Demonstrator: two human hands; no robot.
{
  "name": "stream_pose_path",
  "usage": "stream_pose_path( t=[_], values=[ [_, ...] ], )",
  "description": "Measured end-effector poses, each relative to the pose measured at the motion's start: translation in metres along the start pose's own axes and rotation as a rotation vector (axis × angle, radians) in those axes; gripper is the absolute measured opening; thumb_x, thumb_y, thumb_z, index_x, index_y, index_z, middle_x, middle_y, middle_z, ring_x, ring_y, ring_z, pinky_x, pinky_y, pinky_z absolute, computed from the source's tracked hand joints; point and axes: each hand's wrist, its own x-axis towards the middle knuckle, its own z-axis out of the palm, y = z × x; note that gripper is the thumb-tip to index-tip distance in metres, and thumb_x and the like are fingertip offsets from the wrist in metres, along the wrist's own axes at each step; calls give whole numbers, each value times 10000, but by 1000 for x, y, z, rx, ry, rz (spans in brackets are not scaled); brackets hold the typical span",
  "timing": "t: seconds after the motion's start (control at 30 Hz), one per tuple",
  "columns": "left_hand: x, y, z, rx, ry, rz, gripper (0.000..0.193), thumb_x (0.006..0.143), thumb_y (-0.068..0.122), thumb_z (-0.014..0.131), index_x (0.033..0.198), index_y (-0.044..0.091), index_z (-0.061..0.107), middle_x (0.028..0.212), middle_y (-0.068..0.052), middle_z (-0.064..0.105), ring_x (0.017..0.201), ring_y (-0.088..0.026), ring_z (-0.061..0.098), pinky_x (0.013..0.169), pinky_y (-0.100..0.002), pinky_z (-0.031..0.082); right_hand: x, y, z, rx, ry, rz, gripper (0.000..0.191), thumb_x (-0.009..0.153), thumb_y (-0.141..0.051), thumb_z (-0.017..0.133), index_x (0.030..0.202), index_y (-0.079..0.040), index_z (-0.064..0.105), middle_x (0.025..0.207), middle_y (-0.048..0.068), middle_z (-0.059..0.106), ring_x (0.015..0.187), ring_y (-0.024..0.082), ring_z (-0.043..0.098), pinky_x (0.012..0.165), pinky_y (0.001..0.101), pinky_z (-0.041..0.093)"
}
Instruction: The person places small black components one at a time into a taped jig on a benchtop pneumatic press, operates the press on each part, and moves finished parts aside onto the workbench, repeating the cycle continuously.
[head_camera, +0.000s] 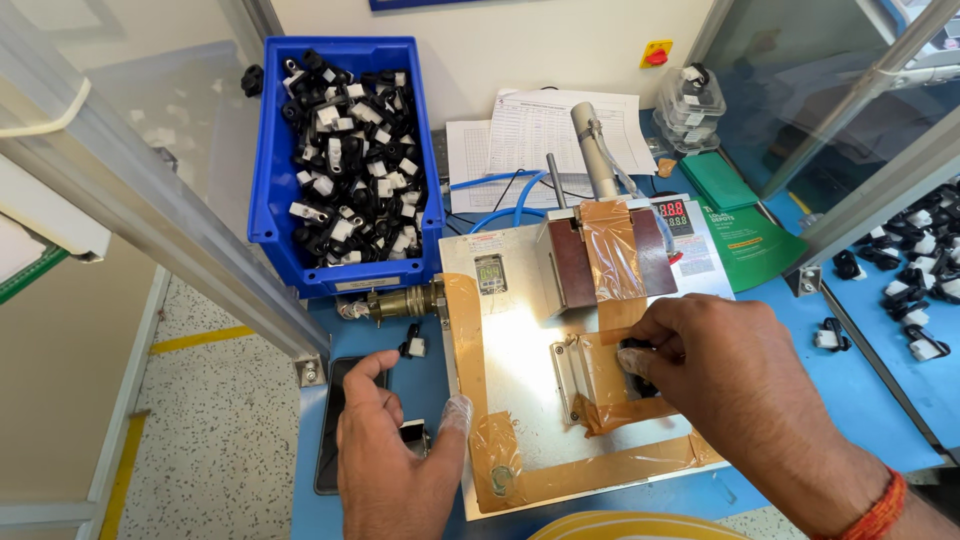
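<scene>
My right hand (722, 372) rests on the taped fixture of a small metal press machine (520, 330), its fingers pinching a small black part (634, 357) on the brown-taped seat. My left hand (392, 452) lies on the blue table left of the machine, its fingers closed around a small black-and-white clip (413, 432); a clear finger cot covers one fingertip. Another black-and-white clip (413, 346) lies loose on the table just above the left hand. The press head (600, 250), wrapped in brown tape, stands above the seat.
A blue bin (274, 200) full of black-and-white clips stands at the back left. Paper sheets (545, 130), a green booklet (745, 240) and a clear jar (690, 105) lie behind. More clips (920, 250) lie at the right. A dark phone (328, 430) lies under my left hand.
</scene>
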Motion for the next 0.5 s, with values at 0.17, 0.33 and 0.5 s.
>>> stream_pose_path(
  t=[0.17,0.33,0.5],
  values=[
    [-8,8,3,2,-27,-7,831,708,263,866,1413,134,445,858,-84,500,887,-205,521,802,-390,497,1,17,7,68,43,-69,269,816,-285,846,1028,-128,792,855,57,805,735,221,783,708,334,620],
    [-18,9,4,29,42,95,839,675,255,881,1393,116,470,880,-83,513,849,-212,531,799,-384,470,-6,102,22,426,105,166,338,822,-287,820,1074,-62,823,978,75,792,854,229,787,736,351,642],
    [-27,16,13,76,58,2,845,674,254,892,1404,142,481,851,-86,498,839,-214,540,798,-375,478,2,218,72,347,49,432,536,760,-341,902,1144,-24,703,981,104,713,827,243,767,669,371,610]
  ],
)
